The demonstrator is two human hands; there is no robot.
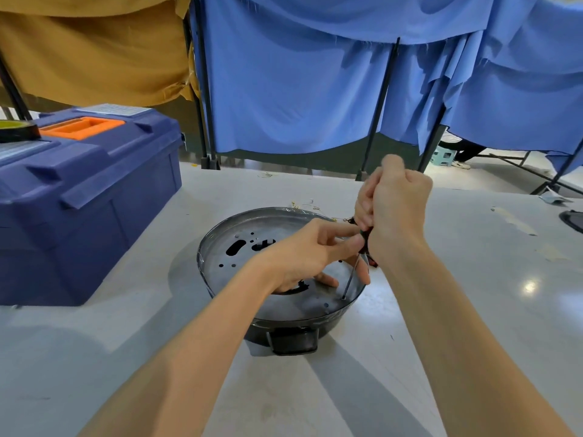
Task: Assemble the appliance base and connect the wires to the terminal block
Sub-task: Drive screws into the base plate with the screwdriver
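1. Cloth screens, two colours: blue drapes (299, 89) hang on dark poles across the back and right; one mustard cloth (94, 52) hangs at back left.
2. Table (126, 342), one: pale grey, smooth and glossy, with a light glare at right.
3. Toolbox (79, 200), one: dark blue plastic, lid closed, orange handle recess on top. It stands on the table at left, well apart from the work.
4. Appliance base (203, 247), one: round, dark, bowl-shaped shell with a grey metal plate inside, pierced by small round holes and a few larger cut-outs. A black block sticks out from its near wall. It sits mid-table, right in front of me.
5. My hands, two: my right hand (397, 212) is curled in a fist round the top of the screwdriver handle. My left hand (303, 257) pinches the handle's lower end with thumb and forefinger, and its other fingers reach down to the plate.
6. Screwdriver (350, 279), one: dark handle, thin steel shaft, held steeply with its tip on the plate by the near-right rim.
7. Tape roll (15, 130), one: dark, lying flat on the toolbox lid.
8. Wires (307, 205): thin strands at the base's far rim; I cannot tell how many.
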